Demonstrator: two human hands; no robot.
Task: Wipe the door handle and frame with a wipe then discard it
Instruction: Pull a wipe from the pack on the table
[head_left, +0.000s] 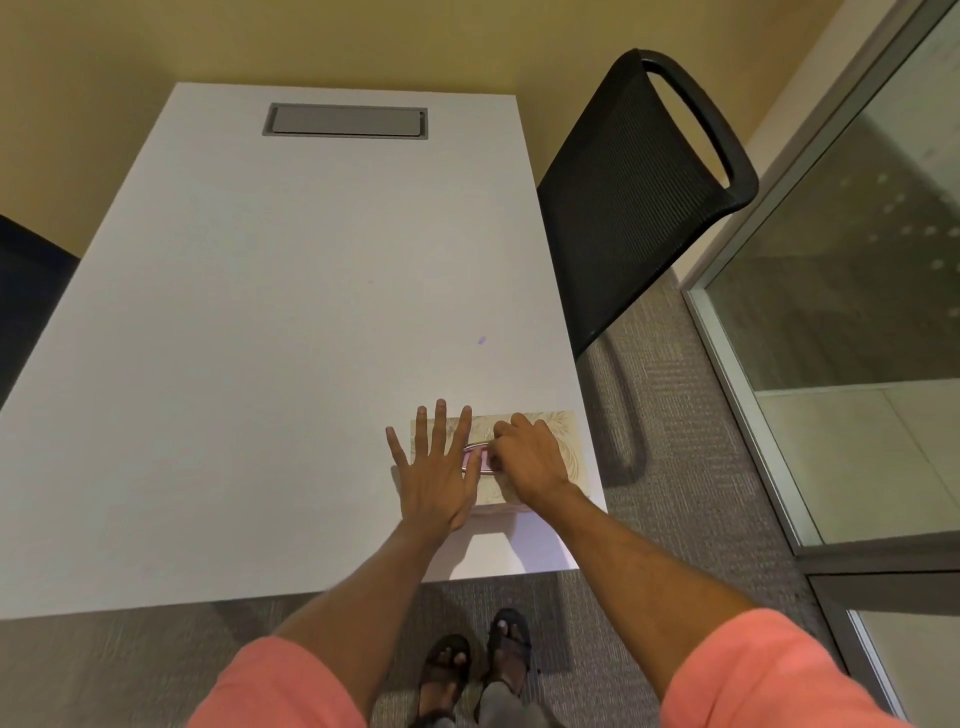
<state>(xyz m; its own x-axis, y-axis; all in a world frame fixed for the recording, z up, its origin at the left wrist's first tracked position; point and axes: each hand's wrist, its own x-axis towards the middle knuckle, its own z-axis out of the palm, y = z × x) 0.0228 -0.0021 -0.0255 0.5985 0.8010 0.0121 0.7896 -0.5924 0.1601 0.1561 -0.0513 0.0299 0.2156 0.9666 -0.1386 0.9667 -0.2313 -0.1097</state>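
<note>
- Head view: left hand (435, 470) is lying flat, fingers spread, on the tissue box (553, 441).
- Right hand (530, 460) is pinching at the box's opening (475, 460) beside it; what it grips is hidden.
- Beneath both grips, a white table (260, 338) is bearing the box.

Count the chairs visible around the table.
2. A black mesh chair stands at the white table's right side. A dark chair, cut off by the picture's left edge, is at its left. Others may be out of view.
</note>
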